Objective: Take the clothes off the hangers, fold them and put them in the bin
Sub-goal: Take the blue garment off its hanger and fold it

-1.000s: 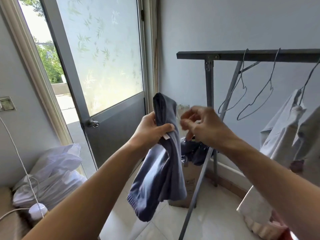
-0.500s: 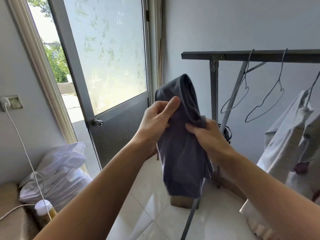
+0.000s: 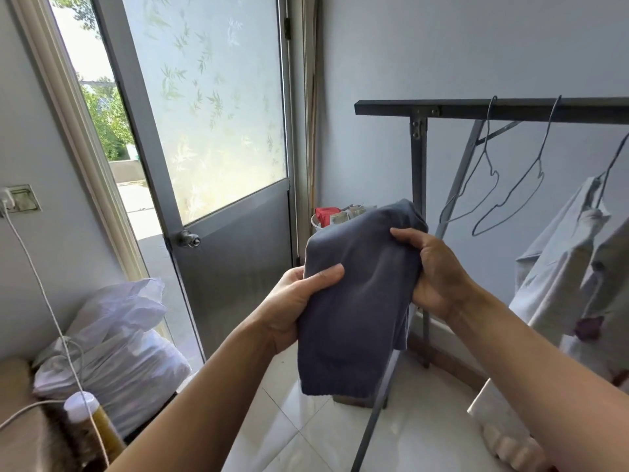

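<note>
Folding looks nearly done: the left hand (image 3: 299,311) clasps one edge of the grey garment (image 3: 357,308), the right hand (image 3: 439,274) the other. Beyond the grip stands the bin (image 3: 314,223); rightward, two bare hangers (image 3: 539,166), pale clothes (image 3: 561,267) left hanging.

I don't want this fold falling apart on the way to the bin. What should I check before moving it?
1. Left hand grips the blue-grey garment: ok.
2. Right hand grips its opposite edge: ok.
3. Garment doubled over into one bundle: ok.
4. Room left in the white bin: cannot tell, mostly hidden.
5. Rack post clear of the path: cannot tell.
6. All hangers emptied: not ok, white shirt hangs on one.
</note>
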Motion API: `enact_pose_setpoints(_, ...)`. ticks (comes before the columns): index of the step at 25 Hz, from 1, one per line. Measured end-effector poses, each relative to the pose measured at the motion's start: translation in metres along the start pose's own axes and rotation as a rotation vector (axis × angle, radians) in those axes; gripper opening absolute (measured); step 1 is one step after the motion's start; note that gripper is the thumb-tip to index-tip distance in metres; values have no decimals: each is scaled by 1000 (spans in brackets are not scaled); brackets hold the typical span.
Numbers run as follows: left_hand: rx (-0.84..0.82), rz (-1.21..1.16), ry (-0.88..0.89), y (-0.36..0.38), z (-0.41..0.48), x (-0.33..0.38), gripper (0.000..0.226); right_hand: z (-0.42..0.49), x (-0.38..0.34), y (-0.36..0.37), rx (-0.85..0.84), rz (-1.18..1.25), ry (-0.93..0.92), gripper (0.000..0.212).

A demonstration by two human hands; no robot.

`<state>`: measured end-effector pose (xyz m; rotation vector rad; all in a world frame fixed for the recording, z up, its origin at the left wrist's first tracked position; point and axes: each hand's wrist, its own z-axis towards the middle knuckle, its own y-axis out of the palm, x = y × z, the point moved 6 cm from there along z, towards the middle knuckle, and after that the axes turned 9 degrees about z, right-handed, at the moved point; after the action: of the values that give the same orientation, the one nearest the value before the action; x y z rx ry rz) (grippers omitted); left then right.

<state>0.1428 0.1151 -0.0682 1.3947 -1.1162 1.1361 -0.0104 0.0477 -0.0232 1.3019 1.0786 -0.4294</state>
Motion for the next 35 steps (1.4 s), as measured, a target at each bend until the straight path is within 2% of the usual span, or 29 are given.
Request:
enact_pose_setpoints(4, 40, 74, 78, -1, -3, 11, 42, 1, 3, -2, -27, -18, 10, 23)
enact_pose_setpoints(7, 168, 100, 178, -2, -3, 23, 21, -1, 9, -2, -101, -87, 34, 42)
enact_pose_setpoints(10, 243, 140, 228, -6, -3, 31, 19, 1, 13, -7, -58, -329, -93, 63)
enact_pose_setpoints(12, 273, 214, 263, -8, -3, 33, 19, -2, 5, -12, 11, -358, -210, 79)
enact_pose_setpoints(15, 412, 454, 377, -12, -6, 34, 14, -6, 2, -9, -114, -478, -261, 89)
enact_pose_setpoints(16, 500, 582, 439, -14, -9, 36, 14, -7, 2, -8, -145, -580, -288, 87)
enact_pose_setpoints(18, 634, 778, 607, -14, -19, 45, 14, -12, 1, -3, -154, -752, -383, 70)
enact_pose_setpoints(20, 597, 787, 686, -13, -26, 50, 15, -15, -4, -3, -114, -757, -474, 52)
enact_pose_setpoints(23, 342, 452, 575, -14, -30, 47, 17, -13, -8, -11, -103, -705, -505, 29)
enact_pose_setpoints(26, 336, 347, 514, -13, -31, 40, 18, -10, 5, -17, -112, -510, -380, 21)
enact_pose_setpoints(28, 252, 253, 408, -9, -27, 23, 33, -11, 21, -23, -61, -377, -327, 12)
enact_pose_setpoints(30, 174, 182, 208, -9, -24, -4, 64, -10, 34, -30, -12, -334, -338, 15)
enact_pose_setpoints(32, 132, 222, 31, -11, -25, -35, 92, -8, 46, -42, 55, -315, -343, 23)
enact_pose_setpoints(34, 105, 254, -14, -6, -27, -63, 98, -4, 57, -60, 91, -284, -288, 40)
enact_pose_setpoints(35, 125, 229, -14, -4, -28, -74, 94, -2, 63, -70, 71, -247, -222, 52)
